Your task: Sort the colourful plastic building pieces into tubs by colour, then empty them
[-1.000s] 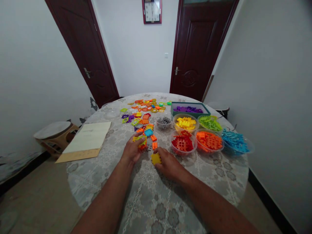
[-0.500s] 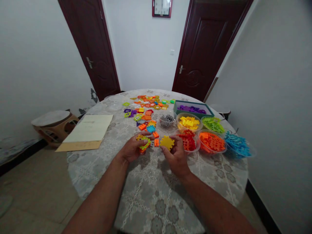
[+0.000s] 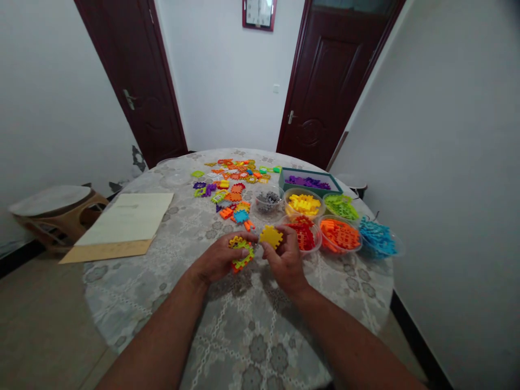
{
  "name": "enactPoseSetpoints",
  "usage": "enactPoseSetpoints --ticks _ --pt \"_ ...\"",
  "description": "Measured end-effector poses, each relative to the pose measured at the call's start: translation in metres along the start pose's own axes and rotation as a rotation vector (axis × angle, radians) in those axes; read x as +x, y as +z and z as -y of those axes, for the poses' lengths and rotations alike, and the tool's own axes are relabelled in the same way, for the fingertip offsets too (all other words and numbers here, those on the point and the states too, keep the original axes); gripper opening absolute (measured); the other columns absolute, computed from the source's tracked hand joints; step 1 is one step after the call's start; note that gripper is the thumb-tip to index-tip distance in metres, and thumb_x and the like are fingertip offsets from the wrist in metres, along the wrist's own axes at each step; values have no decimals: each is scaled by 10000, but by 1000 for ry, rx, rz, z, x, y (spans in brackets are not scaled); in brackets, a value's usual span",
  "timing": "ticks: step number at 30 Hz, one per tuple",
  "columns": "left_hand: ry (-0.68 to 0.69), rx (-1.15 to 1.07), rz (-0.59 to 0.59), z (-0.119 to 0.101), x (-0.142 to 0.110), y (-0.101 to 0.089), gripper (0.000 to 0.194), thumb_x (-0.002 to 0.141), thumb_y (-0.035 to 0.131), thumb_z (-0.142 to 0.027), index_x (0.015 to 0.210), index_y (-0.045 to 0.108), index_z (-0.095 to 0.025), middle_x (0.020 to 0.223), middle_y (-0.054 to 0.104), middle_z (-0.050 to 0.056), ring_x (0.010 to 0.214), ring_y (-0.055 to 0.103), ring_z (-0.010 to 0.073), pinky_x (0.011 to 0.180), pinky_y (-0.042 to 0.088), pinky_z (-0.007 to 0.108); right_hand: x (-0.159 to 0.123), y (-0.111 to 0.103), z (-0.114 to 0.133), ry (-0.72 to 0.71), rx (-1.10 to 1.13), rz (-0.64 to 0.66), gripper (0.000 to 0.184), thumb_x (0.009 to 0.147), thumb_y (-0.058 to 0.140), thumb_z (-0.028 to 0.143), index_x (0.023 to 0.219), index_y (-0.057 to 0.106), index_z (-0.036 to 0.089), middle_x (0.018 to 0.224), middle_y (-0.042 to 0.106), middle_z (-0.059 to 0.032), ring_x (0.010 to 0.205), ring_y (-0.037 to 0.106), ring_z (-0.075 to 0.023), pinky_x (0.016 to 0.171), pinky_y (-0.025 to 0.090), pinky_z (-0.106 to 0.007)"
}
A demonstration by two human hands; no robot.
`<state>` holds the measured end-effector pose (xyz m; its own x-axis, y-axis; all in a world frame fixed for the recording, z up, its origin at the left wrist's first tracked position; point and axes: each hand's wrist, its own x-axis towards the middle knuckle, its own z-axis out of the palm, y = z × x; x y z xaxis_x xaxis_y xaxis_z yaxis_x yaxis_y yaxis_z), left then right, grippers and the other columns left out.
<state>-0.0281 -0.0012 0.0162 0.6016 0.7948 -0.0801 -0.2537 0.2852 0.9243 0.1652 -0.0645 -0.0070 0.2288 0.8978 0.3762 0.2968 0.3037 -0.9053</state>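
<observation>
**Yellow tile (image 3: 271, 237) held just beside block (image 3: 241, 255)**

Right hand (image 3: 287, 262) pinches tile, left hand (image 3: 216, 258) grips block, both over table (image 3: 227, 330). Bowls (image 3: 318, 242), right side — one each of red bits (image 3: 305, 233), orange bits (image 3: 340, 234), blue bits (image 3: 377, 236), yellow bits (image 3: 304, 204), green bits (image 3: 341, 206), grey bits (image 3: 268, 199). Box (image 3: 312, 192) behind — purple bits (image 3: 307, 181).

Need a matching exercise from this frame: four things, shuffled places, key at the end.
Things:
1. flat yellow toothed plastic square
2. small purple plastic pieces
3. yellow-green and orange toothed plastic pieces
4. large off-white paper sheet

Places:
A. inside the rectangular dark green box
B. on the left side of the round, grey-clothed table
C. in the right hand
D. in the left hand

Pairs: 1-C, 2-A, 3-D, 4-B
</observation>
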Motion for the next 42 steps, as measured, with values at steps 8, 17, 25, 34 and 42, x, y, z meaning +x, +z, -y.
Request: enactPoseSetpoints --ticks 8,17,25,34,42 --pt "43 -71 -193 -9 6 -1 569 656 968 -271 1189 796 -177 1131 761 132 730 692 173 611 539 264 4 -2 27 74 271 -58 532 922 648 292 1427 486 256 1025 687 -25 753 696 -151 735 605 -322" --pt "51 -83 -183 -5 9 -3 636 657 966 -296 1244 765 -154 1154 755 143 815 730 209 683 586 284 5 -3 23 116 312 -39 548 946 620 272 1480 502 237 920 691 0 744 699 -152 745 589 -311" --pt "49 -78 -191 -4 11 -5 643 684 956 -297 1277 751 -157 1182 760 151 921 750 256 792 623 356 26 -39 35 -102 -186 -44 425 965 621 303 1384 656 243 1021 711 -35 855 671 -173 816 544 -309" --pt "59 1 -188 0 13 2 625 665 952 -333 1247 782 -182 1270 734 160 846 724 215 696 577 316 136 -115 34 9 -755 -200 422 917 590 257 1298 718 129 1027 780 -105 904 706 -237 890 530 -337" --pt "56 -7 -157 6 14 0 606 681 933 -330 1249 779 -188 1332 707 163 952 722 252 834 573 377 179 -104 4 48 -848 -60 443 881 586 137 1300 731 148 1221 786 -126 1111 728 -239 1034 519 -330"
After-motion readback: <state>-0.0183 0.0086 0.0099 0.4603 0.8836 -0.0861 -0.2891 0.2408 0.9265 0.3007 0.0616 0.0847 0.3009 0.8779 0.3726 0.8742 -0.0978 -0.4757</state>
